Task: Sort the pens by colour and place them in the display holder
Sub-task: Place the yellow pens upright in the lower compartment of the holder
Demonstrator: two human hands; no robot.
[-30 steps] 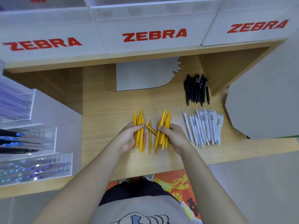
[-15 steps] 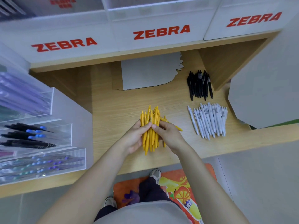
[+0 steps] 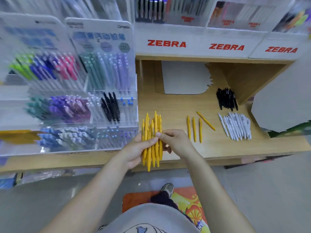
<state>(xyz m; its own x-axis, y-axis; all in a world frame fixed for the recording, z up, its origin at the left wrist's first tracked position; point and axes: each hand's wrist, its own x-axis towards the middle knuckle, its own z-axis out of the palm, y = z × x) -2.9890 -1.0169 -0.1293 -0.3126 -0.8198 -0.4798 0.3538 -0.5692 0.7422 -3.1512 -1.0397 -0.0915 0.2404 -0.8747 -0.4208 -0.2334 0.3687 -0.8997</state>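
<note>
The light wooden table fills the centre and right of the view, with a row of white boxes printed ZEBRA in red standing along its back edge at twelve o'clock. At nine o'clock stands the clear acrylic display holder, stepped in tiers, blurred, holding rows of green, blue, pink, purple and black pens. A pale grey card sheet with a jagged right edge lies flat on the table at about one o'clock.

Both bare forearms reach up from six o'clock and meet over the table's front edge. The left hand has its palm turned up and to the right, fingers curled behind and thumb laid across the front of a bundle of yellow plastic pens, which stands roughly upright, one end of the pens toward twelve o'clock; its grip is closed round the bundle. The right hand comes in from four o'clock, thumb and fingers pinching the same bundle at its middle from the right.

At three o'clock a fan of white pens lies on the table; just beyond it, toward two o'clock, a small heap of black pens. Between the bundle and the white pens lie four loose yellow pens, three parallel, one slanted.
</note>
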